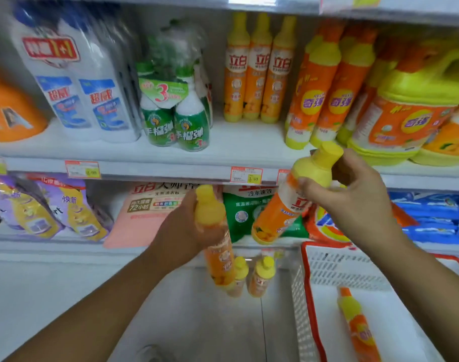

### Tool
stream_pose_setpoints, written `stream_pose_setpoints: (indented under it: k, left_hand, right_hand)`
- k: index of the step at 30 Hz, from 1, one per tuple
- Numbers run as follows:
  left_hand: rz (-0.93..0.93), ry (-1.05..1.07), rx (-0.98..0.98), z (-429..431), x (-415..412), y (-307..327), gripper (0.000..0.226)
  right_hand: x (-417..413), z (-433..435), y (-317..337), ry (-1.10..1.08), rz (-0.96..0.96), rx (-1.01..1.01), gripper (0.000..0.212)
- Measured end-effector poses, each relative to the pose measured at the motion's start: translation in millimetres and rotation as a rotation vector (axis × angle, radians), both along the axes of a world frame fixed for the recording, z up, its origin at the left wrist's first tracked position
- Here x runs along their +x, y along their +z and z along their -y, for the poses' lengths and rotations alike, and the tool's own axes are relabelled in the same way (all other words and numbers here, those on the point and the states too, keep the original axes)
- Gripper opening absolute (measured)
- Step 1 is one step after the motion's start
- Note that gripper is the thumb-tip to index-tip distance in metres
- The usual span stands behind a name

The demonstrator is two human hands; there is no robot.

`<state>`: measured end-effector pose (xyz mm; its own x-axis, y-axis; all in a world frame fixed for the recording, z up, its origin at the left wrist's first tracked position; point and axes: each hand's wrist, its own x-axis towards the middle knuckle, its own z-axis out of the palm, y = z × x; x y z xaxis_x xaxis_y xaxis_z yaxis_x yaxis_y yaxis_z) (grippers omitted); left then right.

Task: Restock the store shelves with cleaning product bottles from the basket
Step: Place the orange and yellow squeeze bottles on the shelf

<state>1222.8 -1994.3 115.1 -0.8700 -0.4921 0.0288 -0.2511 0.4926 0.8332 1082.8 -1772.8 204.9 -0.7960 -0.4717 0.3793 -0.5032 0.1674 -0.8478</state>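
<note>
head view: left hand (181, 231) grips upright detergent bottle (219, 259), right hand (358, 205) pinches tilted detergent bottle (280, 212); likely light, stiff; hold mid-body.

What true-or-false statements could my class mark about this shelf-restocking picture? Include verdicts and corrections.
1. The left hand grips a yellow-capped orange bottle. True.
2. The right hand is empty. False: it grips a tilted orange bottle, cap pointing up and to the right.
3. The basket holds no bottles. False: a lone bottle lies in it.
4. Three slim orange bottles stand side by side on the upper shelf. True.
</note>
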Motion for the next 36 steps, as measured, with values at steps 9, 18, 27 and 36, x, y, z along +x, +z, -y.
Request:
stream_pose_setpoints:
  k: [9, 18, 27, 36]
  left_hand:
    - [-0.388, 0.081, 0.117, 33, -41, 99, 0.048]
    - [-0.508, 0.197, 0.195, 64, -68, 112, 0.041]
    - [-0.529, 0.187, 0.257, 81, -70, 109, 0.037]
    - [-0.526, 0.124, 0.270, 75, -80, 103, 0.038]
  right_hand:
    - [-46, 60, 85, -0.101, -0.267, -0.111, 0.030]
    - [-100, 140, 65, -0.122, -0.219, -0.008, 0.031]
    - [-119, 171, 30, -0.085, -0.127, 0.018, 0.077]
    - [-114, 183, -21, -0.074, -0.027, 0.052, 0.075]
